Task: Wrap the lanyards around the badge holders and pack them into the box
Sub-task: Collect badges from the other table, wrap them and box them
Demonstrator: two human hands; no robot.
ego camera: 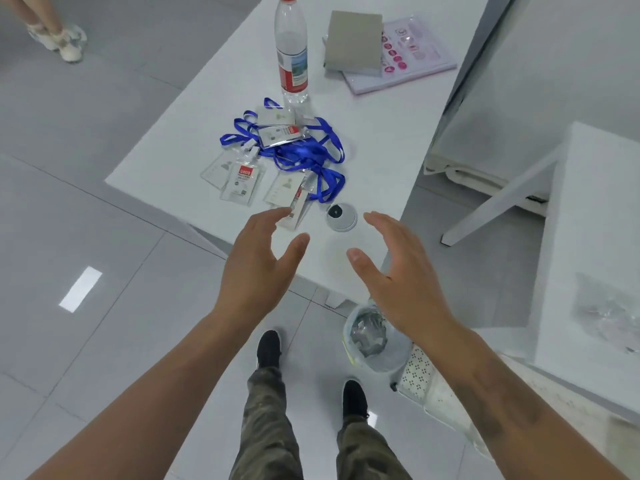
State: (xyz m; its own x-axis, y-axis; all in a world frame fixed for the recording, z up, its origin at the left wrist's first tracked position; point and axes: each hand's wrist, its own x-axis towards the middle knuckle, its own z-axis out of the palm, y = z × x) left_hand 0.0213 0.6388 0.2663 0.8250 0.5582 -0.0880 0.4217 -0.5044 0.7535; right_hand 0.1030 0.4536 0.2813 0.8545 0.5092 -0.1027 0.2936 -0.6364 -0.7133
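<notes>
Several clear badge holders (239,181) with red-topped cards lie in a loose pile on the white table (214,91), tangled with blue lanyards (304,152). A grey cardboard box (353,41) sits at the far end of the table. My left hand (259,268) hovers open over the table's near edge, its fingertips just short of the nearest badge holder (294,202). My right hand (398,271) hovers open beside it, palm facing left. Neither hand holds anything.
A plastic water bottle (292,50) stands behind the pile. A pink-printed booklet (408,60) lies under the box. A round cable grommet (341,216) sits between my hands. A bin (374,337) stands on the floor below. Another person's feet (59,39) are at top left.
</notes>
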